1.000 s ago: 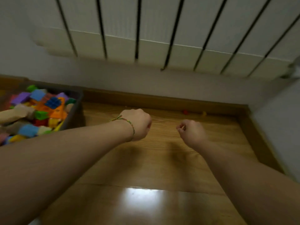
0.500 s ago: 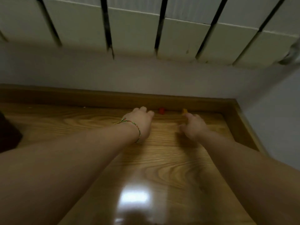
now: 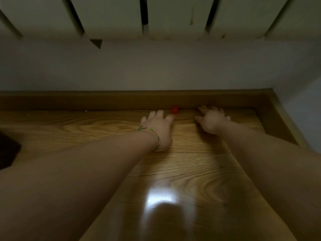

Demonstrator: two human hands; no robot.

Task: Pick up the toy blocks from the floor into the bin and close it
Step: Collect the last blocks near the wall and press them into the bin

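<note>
Left hand: the left hand [image 3: 158, 126] lies low over the floor with its fingers stretched forward and loosely spread, holding nothing.
Right hand: the right hand [image 3: 212, 121] reaches forward beside the left, fingers straight and fanned, gripping nothing.
Red block: a small red plastic toy block [image 3: 174, 109] sits just ahead of the left hand's rightmost fingertip, on the floor. Whether the fingertip touches it cannot be told.
Orange piece: a small orange-yellow toy piece [image 3: 203, 106] shows at the tip of the right hand's forefinger, mostly hidden and blurred. Contact cannot be told.
Bracelet: a thin woven green, red and yellow cord bracelet [image 3: 149, 132] circles the left wrist.
Floor: the glossy wood-grain plank floor [image 3: 86, 129] lies under both hands, with a bright glare patch [image 3: 159, 197] between the forearms, nearer the person.
Skirting: a brown wooden skirting board [image 3: 104, 100] runs just beyond both hands' fingertips and turns a corner to the right of the right hand.
Radiator: a white panel radiator [image 3: 112, 14] hangs on the pale wall [image 3: 156, 66] above the hands.
Dark shape: a dark blurred shape [image 3: 7, 150] sits far left of the left forearm. What it is cannot be told.
</note>
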